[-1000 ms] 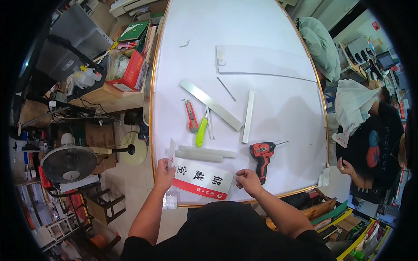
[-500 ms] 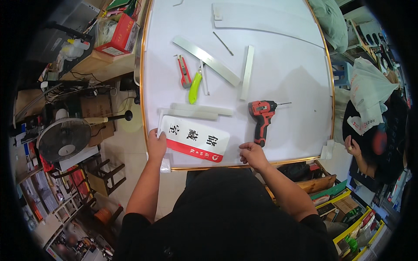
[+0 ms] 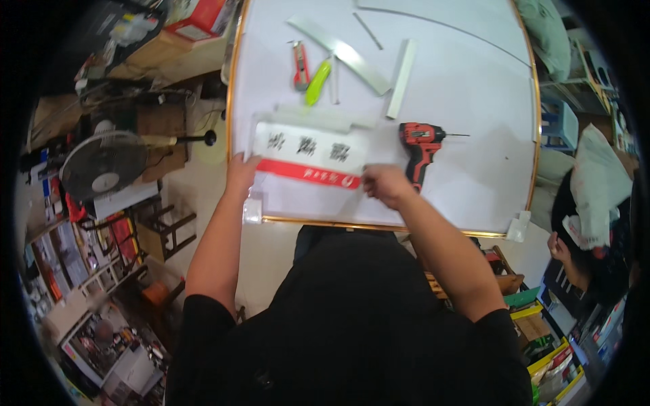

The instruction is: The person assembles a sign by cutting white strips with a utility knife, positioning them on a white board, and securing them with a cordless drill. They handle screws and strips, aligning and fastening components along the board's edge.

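A white rectangular sign plate [image 3: 318, 155] with dark characters and a red band along its near edge lies between my hands, its lettering upside down to me. My left hand [image 3: 242, 172] has closed on the plate's left end. At the opposite end, the bent fingers of my right hand [image 3: 389, 184] pinch the plate's right edge. Motion smears the plate a little. Just beyond it lie pale strips [image 3: 359, 120], partly hidden by the plate. A red and black cordless drill [image 3: 420, 139] with a thin bit lies right of my right hand.
Farther back on the white table [image 3: 467, 183] are a red-grey utility knife [image 3: 300, 68], a lime-green handled tool [image 3: 317, 83], a metal ruler [image 3: 345, 61], a white strip [image 3: 402, 78] and a thin rod [image 3: 367, 30]. A fan [image 3: 101, 166] stands left; another person's hand [image 3: 559, 247] shows at right.
My right hand has moved left and away from me onto the plate's right edge. The plate has turned slightly, and the whole view has shifted.
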Tool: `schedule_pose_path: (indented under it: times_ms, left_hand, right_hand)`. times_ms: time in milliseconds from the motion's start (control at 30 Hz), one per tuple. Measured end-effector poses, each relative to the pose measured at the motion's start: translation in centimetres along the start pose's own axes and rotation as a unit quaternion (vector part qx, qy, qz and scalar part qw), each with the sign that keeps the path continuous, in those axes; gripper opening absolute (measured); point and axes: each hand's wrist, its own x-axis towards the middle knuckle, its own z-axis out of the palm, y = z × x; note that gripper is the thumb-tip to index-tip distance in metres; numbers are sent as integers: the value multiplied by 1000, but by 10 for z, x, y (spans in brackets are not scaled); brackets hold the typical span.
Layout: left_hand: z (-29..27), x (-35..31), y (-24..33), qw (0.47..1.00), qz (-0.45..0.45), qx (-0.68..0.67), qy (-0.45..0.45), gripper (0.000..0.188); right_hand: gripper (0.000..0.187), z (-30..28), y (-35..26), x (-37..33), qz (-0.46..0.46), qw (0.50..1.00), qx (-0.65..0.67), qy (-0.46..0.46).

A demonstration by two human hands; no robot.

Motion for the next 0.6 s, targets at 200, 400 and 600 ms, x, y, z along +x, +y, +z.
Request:
schedule_pose_path:
  times_ms: [200, 400, 600]
  left_hand:
    - [-48, -15, 11, 971, 2, -228, 70, 25]
    - [-58, -68, -45, 956, 121, 211, 162, 34]
    - [26, -77, -40, 869, 310, 357, 145, 50]
  right_hand:
    - [56, -2, -45, -30, -95, 993, -56, 43]
    - [46, -34, 11, -65, -67, 996, -56, 24]
    - [47, -61, 48, -79, -42, 977, -209, 8]
